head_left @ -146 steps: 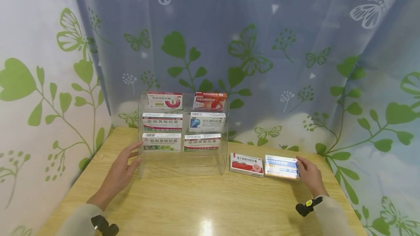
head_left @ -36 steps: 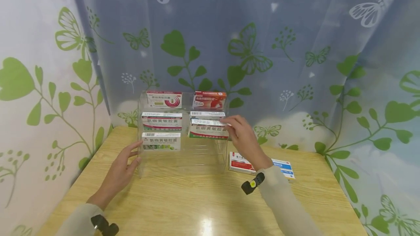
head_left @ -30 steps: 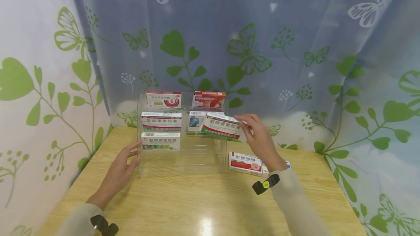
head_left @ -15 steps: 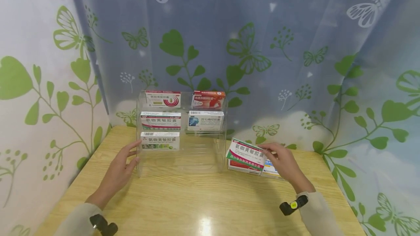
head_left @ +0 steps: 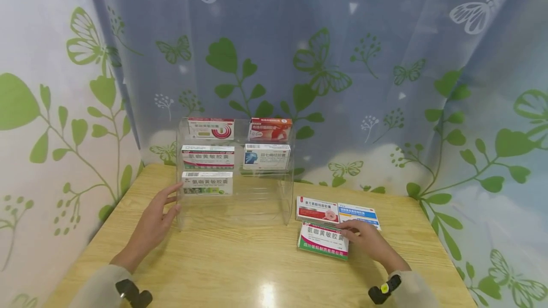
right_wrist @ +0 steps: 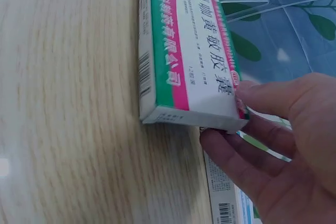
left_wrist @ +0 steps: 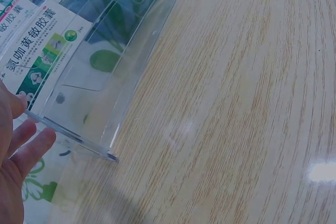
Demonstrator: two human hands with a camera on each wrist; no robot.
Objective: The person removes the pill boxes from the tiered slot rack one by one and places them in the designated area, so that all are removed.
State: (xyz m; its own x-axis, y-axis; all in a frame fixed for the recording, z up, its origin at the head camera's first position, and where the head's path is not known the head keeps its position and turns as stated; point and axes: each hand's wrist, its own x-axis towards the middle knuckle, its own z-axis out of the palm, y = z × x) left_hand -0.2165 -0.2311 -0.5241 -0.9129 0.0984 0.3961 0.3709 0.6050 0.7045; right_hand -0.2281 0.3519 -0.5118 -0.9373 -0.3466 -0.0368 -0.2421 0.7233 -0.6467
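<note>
My right hand (head_left: 370, 241) pinches a white medicine box (head_left: 323, 240) with green and pink bands by its right end, low over the table. In the right wrist view, the thumb lies on the face of that box (right_wrist: 194, 51) and fingers curl beneath it. My left hand (head_left: 151, 220) touches the left side of a clear acrylic display rack (head_left: 257, 203) with loosely bent fingers. That rack holds several medicine boxes in three tiers. A white box with a green strip (head_left: 207, 183) stands on its lowest tier at the left; the right half of that tier holds none.
A red-and-white medicine box (head_left: 317, 209) and a blue-and-white one (head_left: 359, 215) lie side by side right of the rack, just behind the held box. The wooden table (head_left: 222, 270) is backed by a patterned curtain (head_left: 265, 23).
My right hand has lifted the green-and-pink medicine box off the rack's lowest right place and carried it right and down to the table's front. The left hand has stayed at the rack.
</note>
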